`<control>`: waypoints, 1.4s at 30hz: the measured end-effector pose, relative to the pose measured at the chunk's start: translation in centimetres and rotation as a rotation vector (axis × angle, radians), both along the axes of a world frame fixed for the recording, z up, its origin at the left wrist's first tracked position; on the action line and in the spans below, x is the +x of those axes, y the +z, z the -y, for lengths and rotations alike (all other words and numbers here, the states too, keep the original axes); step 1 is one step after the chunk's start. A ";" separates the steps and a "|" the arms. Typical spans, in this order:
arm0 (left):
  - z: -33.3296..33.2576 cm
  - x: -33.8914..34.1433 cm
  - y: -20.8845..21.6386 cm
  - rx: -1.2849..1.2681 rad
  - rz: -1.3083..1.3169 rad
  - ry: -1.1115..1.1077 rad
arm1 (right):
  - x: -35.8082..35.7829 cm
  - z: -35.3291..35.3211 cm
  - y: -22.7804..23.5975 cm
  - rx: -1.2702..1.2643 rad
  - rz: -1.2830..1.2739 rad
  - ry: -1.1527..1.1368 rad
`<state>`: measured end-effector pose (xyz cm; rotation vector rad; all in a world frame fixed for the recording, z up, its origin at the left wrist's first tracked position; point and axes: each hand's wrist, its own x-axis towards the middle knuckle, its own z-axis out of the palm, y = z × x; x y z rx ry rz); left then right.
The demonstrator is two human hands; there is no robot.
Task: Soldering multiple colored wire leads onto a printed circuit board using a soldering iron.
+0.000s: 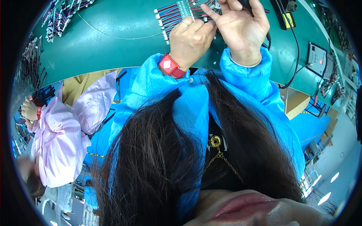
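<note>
The person's 2 hands are at the far middle of the green worktop (113, 51). The left hand (192, 39), with a red band at the wrist, is curled with its knuckles up at the near end of a pale green circuit board (185, 9); its fingertips are hidden, so whether it grips anything cannot be told. The right hand (243, 30), just right of it, is turned palm up and partly open, thumb and fingers closed about a dark handle (246, 4) at the far edge of view. Coloured wires (171, 16) with white plugs extend left from the board. A bundle of similar wires (62, 17) lies at far left. Right of the hands stand a black holder (281, 18) with a yellow patch and, nearer, a grey control box (317, 59) joined to a black cable (298, 49). A co-worker in pink (60, 132) is at left.
</note>
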<state>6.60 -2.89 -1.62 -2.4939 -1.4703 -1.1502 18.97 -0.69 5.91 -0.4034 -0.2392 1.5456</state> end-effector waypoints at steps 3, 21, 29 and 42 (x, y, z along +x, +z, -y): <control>0.0 -0.3 -0.2 -0.024 -0.054 -0.017 | -0.3 -0.4 -2.0 0.065 0.015 0.033; -1.2 -6.2 0.1 0.038 0.103 0.088 | 0.4 -1.6 -6.1 0.166 0.310 -0.163; -1.9 -7.1 1.7 -0.109 0.110 0.062 | 0.0 -1.5 -5.8 0.093 0.324 -0.201; -5.7 -7.3 0.5 -0.194 0.079 -0.204 | 0.5 -1.5 -7.0 0.147 0.280 -0.185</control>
